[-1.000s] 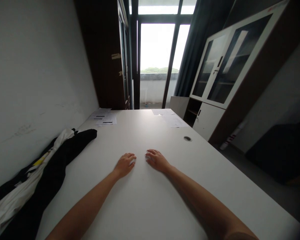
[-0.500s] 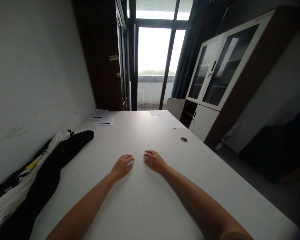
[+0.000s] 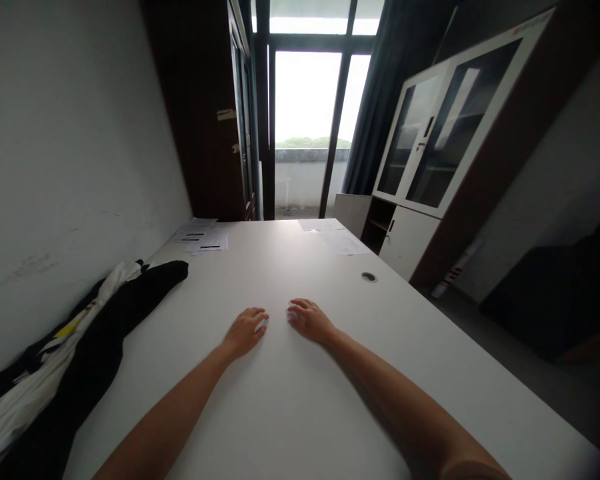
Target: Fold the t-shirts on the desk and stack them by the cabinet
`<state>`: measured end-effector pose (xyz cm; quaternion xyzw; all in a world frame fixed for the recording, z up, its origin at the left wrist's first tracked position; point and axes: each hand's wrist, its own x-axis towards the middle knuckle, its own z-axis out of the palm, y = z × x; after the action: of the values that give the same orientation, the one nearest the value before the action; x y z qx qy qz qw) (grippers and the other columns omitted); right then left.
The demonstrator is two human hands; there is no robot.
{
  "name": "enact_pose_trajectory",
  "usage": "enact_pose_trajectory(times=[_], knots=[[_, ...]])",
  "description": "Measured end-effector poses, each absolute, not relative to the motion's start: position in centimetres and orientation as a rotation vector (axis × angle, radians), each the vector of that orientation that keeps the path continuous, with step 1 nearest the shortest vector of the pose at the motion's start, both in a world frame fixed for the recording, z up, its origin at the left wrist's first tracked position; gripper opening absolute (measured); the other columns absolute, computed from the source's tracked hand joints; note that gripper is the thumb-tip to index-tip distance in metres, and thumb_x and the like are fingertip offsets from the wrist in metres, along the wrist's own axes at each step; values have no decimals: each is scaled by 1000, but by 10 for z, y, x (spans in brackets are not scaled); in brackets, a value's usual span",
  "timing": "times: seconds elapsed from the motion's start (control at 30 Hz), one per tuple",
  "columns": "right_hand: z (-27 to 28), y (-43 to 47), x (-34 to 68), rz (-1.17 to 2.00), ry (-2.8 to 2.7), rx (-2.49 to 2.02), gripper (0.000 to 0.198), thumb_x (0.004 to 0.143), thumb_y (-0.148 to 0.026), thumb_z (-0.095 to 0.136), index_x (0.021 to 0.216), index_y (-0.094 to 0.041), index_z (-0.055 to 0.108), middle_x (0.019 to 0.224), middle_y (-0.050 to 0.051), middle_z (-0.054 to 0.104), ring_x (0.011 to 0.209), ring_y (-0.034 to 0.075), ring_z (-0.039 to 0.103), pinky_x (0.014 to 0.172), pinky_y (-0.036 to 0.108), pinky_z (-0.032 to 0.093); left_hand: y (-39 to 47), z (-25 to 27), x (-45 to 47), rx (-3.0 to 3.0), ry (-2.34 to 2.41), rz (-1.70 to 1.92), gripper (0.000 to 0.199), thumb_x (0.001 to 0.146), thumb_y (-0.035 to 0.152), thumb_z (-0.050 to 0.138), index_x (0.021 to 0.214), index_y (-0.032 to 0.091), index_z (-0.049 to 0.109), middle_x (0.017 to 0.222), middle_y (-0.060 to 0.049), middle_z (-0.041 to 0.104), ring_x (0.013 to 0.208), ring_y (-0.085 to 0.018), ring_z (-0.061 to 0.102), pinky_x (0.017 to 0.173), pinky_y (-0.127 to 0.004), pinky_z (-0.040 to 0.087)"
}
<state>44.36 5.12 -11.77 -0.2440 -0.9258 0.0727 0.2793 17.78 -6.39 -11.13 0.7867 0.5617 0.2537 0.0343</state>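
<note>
My left hand (image 3: 246,331) rests on the white table (image 3: 285,400), palm down, its fingers extended and slightly curved. Opposite it, across a small gap, my right hand (image 3: 309,321) lies on the same surface with its fingers a little apart. Neither hand holds anything. To the left, along the wall, black clothing (image 3: 100,347) is heaped together with white cloth (image 3: 35,400) that has a yellow patch.
Papers (image 3: 203,237) lie at the far left of the table, and more sheets (image 3: 335,237) at the far right. A cable hole (image 3: 369,277) sits near the right edge. Beyond stands a glass-door cabinet (image 3: 430,140), one lower door ajar, beside a window (image 3: 307,100).
Both hands stay in place on the table. Only the camera's view has shifted very slightly.
</note>
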Motion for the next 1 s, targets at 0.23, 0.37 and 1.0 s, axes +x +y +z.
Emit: enact_pose_trajectory(times=[0.23, 0.37, 1.0], knots=[[-116, 51, 444, 187, -2485, -660, 30, 94, -35, 64, 123, -27, 70, 135, 10, 65, 127, 28, 59, 108, 50, 48, -64, -110, 179, 2414, 1715, 794, 32, 93, 21, 58, 123, 26, 66, 136, -8, 63, 128, -25, 56, 115, -45, 41], [-117, 51, 445, 183, -2485, -657, 30, 93, -35, 66, 122, -28, 70, 135, 10, 65, 128, 28, 59, 108, 50, 48, -65, -110, 180, 2406, 1716, 810, 31, 94, 21, 58, 123, 26, 67, 136, -8, 63, 128, -26, 56, 114, -46, 42], [-119, 53, 445, 165, -2488, -665, 28, 93, -34, 65, 120, -29, 70, 135, 8, 65, 127, 27, 59, 109, 47, 48, -65, -111, 179, 2408, 1721, 811, 32, 93, 22, 58, 124, 27, 66, 136, -8, 63, 129, -26, 55, 113, -45, 42]])
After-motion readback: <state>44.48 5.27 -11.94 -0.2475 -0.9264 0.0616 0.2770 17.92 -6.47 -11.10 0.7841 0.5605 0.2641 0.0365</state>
